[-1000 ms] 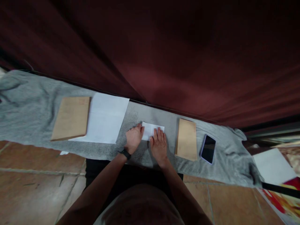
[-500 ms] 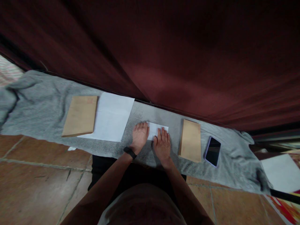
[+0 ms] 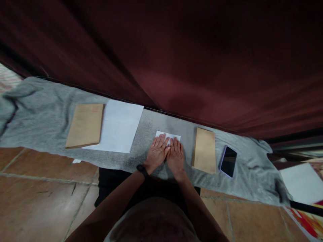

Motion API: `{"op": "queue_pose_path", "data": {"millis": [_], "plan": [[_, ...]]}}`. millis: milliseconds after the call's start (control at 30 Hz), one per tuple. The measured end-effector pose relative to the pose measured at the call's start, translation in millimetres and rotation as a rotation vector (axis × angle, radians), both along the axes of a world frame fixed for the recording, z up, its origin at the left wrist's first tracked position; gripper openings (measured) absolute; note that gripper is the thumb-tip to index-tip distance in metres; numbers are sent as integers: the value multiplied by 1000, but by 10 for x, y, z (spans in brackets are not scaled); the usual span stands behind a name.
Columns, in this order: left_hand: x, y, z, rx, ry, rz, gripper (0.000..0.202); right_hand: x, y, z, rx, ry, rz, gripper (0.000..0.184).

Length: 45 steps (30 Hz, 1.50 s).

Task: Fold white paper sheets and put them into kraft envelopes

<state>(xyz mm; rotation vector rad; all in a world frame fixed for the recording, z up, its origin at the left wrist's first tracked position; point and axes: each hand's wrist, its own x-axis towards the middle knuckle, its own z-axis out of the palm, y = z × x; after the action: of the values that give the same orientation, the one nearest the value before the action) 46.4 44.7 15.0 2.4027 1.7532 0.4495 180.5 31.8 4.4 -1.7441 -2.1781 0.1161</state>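
Note:
A small folded white paper (image 3: 168, 135) lies on a grey cloth (image 3: 37, 114) spread over the tiled floor. Both my hands lie flat on it, side by side, fingers stretched out. My left hand (image 3: 157, 153) covers its left part and wears a black wristband. My right hand (image 3: 176, 156) covers the right part. Only the paper's far edge shows beyond my fingertips.
A brown envelope (image 3: 85, 125) and a white sheet (image 3: 118, 126) lie to the left. Another brown envelope (image 3: 204, 150) and a dark phone (image 3: 228, 161) lie to the right. A dark red curtain (image 3: 176, 60) hangs behind. More paper (image 3: 302, 183) sits at far right.
My left hand has slid right onto the folded paper, beside the right hand, and now covers most of it. The right hand has hardly moved.

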Motion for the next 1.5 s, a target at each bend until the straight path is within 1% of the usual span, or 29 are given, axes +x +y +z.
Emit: {"op": "queue_pose_path", "data": {"millis": [200, 300, 367, 433, 567, 633, 733, 900, 1033, 1233, 1367, 1500], "plan": [[27, -5, -16, -4, -2, 7, 55, 160, -43, 25, -22, -2, -48, 53], [34, -4, -30, -8, -7, 12, 55, 208, -2, 74, -28, 44, -61, 53], [29, 0, -45, -15, -1, 7, 56, 171, 66, 110, -30, 119, -35, 53], [19, 7, -66, -23, 10, -17, 59, 75, 157, 133, -39, 203, 26, 54], [2, 17, -117, -56, 18, -62, 67, -167, 326, 113, -85, 293, 149, 54], [3, 18, -145, -67, 6, -61, 64, -235, 374, 79, -82, 282, 191, 53], [11, 21, -186, -40, -4, -60, 59, -242, 398, 30, -51, 254, 215, 52], [23, 38, -217, 11, 20, -66, 69, -177, 388, 5, -30, 168, 206, 51], [18, 44, -179, 0, 49, -63, 70, -175, 378, 22, -17, 113, 203, 50], [-17, 32, -122, -19, 43, -78, 66, -151, 365, 54, -20, 55, 172, 52], [-39, 36, -120, -4, 32, -65, 62, -85, 354, 54, -44, 21, 152, 52], [-103, 44, -70, -3, 10, -26, 60, -17, 320, 40, -46, 14, 126, 52]]}}
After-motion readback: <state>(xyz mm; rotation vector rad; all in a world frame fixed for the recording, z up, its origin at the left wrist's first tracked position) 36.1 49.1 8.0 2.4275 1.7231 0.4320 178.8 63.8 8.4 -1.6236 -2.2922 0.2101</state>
